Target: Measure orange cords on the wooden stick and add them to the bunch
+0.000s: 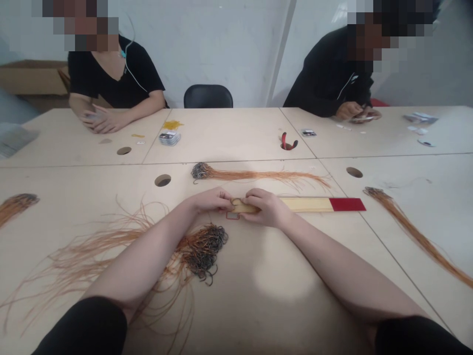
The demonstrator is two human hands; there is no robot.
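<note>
A long flat pale-yellow strip (pixel 310 204) with a dark red end (pixel 347 204) lies crosswise on the table in front of me. My right hand (pixel 268 207) is closed around its left part, thumb below and fingers above. At the strip's left end, my left hand (pixel 216 199) has its thumb and fingers pinched together; a thin dark curve shows at the fingertips, too small to make out. A small red-edged rectangle (pixel 232 215) is just under the fingertips. Nearest to my left forearm lies a bundle of dark fish hooks (pixel 207 249) with orange lines, partly hidden by that arm.
Another hook bundle (pixel 201 171) with orange lines lies beyond my hands, with more bundles at left (pixel 22 201) and right (pixel 377 193). Red-handled pliers (pixel 288 143) stand in a table hole. Stacked small packs (pixel 170 138) lie farther back. Two people sit opposite.
</note>
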